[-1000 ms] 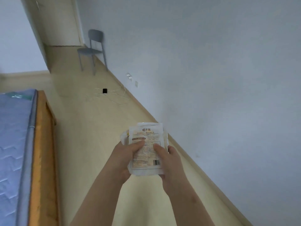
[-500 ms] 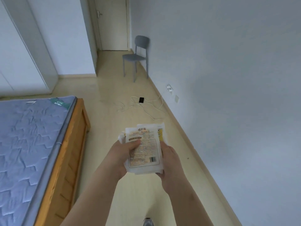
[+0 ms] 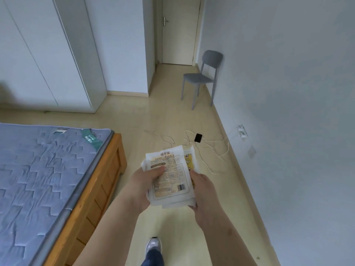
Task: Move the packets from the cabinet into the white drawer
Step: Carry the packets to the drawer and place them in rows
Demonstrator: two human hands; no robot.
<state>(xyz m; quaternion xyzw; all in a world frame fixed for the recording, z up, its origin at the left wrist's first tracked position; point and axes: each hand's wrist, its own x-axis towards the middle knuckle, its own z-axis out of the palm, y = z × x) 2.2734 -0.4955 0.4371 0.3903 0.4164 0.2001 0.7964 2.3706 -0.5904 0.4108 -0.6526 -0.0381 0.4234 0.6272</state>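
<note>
Both left hand (image 3: pixel 142 186) and right hand (image 3: pixel 204 191) grip perhaps three packets (image 3: pixel 169 178) above bedside floor (image 3: pixel 172 120).

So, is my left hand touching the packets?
Touching. The head view shows the left hand with its thumb lying across the face of the packets, no gap between them; the right hand grips the opposite edge.

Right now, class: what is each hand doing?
Left hand: closed, holding the packets.
Right hand: closed, holding the same packets.
</note>
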